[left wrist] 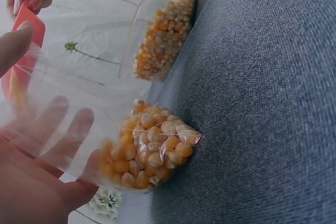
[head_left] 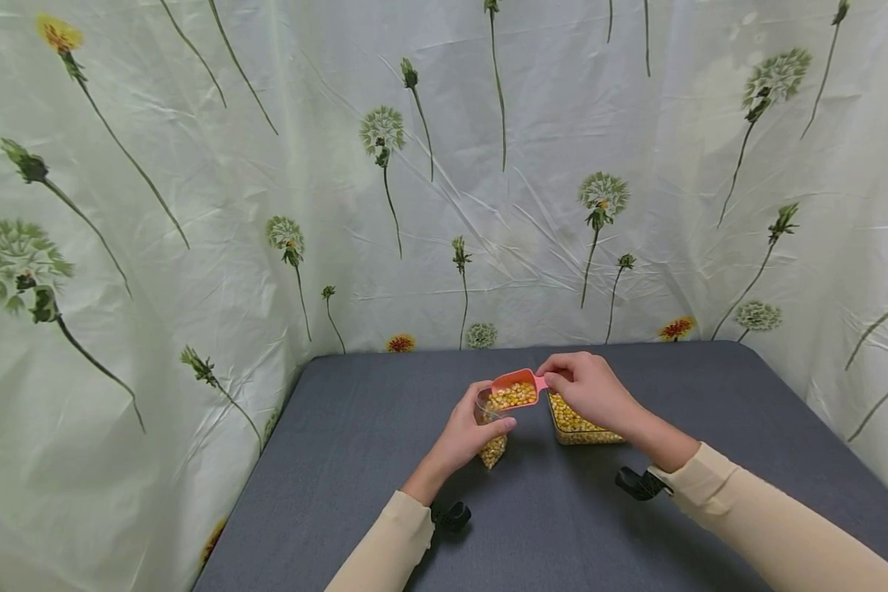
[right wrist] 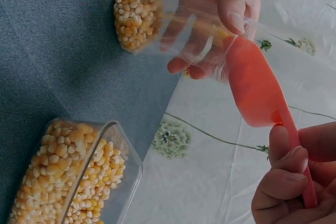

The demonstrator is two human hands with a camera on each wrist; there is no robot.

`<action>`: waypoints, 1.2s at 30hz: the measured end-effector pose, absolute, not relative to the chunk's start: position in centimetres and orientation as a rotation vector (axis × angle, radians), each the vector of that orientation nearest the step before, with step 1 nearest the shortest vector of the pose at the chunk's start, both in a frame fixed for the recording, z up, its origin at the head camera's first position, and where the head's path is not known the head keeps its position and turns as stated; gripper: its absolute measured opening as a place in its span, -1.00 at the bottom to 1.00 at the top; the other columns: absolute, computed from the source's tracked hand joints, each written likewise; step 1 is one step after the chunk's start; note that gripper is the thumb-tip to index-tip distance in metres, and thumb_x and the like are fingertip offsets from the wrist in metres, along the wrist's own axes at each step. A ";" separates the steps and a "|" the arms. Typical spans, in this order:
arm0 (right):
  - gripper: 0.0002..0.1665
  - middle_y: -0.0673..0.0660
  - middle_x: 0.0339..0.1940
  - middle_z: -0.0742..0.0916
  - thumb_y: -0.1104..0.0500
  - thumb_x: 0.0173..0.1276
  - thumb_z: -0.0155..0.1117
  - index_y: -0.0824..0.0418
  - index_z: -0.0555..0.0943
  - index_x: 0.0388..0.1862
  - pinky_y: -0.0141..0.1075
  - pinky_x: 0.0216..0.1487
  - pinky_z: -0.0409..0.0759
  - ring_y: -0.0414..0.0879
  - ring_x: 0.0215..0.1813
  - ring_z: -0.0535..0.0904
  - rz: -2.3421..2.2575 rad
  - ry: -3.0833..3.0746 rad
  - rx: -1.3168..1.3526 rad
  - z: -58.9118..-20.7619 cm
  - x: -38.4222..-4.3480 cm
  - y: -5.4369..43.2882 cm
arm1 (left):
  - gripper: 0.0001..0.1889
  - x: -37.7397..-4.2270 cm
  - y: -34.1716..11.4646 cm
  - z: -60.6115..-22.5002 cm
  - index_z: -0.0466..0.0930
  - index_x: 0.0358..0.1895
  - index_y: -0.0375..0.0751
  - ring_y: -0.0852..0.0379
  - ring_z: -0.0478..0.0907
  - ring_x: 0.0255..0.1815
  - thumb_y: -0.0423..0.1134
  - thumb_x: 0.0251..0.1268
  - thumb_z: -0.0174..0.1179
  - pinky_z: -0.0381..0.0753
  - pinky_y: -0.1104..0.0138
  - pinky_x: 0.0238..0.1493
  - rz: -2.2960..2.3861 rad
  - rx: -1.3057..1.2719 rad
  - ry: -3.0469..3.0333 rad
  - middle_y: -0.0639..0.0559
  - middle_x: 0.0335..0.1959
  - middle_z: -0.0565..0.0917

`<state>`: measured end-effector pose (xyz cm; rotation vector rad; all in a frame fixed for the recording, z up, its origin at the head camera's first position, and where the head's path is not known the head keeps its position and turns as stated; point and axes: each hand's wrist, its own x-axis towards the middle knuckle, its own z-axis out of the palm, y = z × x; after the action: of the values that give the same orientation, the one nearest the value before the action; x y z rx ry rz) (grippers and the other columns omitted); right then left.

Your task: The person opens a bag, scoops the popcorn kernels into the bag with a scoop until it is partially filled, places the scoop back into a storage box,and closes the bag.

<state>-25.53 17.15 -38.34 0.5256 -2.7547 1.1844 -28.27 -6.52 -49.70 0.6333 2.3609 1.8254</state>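
My left hand point(head_left: 459, 434) grips a clear plastic bag point(left wrist: 149, 150) near its mouth, thumb on one side and fingers behind. Corn kernels fill the bag's lower part, which hangs down close over the table. With thumb and fingers, my right hand point(head_left: 590, 390) pinches the thin handle of a coral-red scoop point(right wrist: 252, 80). Kernels lie in the scoop, and its front edge sits at the bag's mouth, tipped toward it. In the left wrist view the scoop's front end shows blurred through the plastic, with yellow kernels at it.
A clear rectangular container point(right wrist: 135, 179) of corn kernels stands on the dark grey table point(head_left: 355, 460), partly under my right hand. Behind the table hangs a pale curtain point(head_left: 429, 214) printed with dandelions. Black straps with cameras are on both wrists.
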 end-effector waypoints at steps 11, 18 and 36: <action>-0.83 0.01 -0.32 0.73 0.26 0.51 0.20 0.17 0.74 -0.10 -0.17 -0.32 0.53 -0.08 -0.33 0.59 1.139 -2.737 0.547 -38.4 -25.5 16.9 | -0.30 -28.1 -6.5 -49.7 0.31 0.38 0.05 0.08 0.62 -0.07 0.08 0.24 0.42 0.65 0.20 -0.16 1.871 0.695 2.321 0.07 0.08 0.55; -0.84 -0.01 -0.52 0.64 0.27 0.49 0.23 0.14 0.74 -0.11 -0.24 -0.51 0.42 -0.12 -0.58 0.40 1.039 -2.695 0.594 -38.5 -25.4 16.6 | -0.35 -28.1 -6.5 -49.8 0.32 0.37 0.02 0.05 0.61 -0.05 -0.03 0.29 0.41 0.65 0.20 -0.11 1.896 0.702 2.318 0.01 0.07 0.55; -0.83 0.00 -0.31 0.68 0.40 0.35 0.35 0.20 0.72 -0.14 -0.28 -0.34 0.57 -0.21 -0.37 0.54 0.579 -2.407 0.953 -38.5 -24.9 15.8 | -0.40 -28.2 -6.6 -49.6 0.34 0.35 0.06 0.10 0.61 0.01 -0.16 0.31 0.41 0.60 0.13 0.03 1.953 0.719 2.348 0.08 0.04 0.61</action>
<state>-24.92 15.79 -38.54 0.9533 -2.4069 0.5786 -28.19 -6.64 -49.60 0.7188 2.3480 1.9525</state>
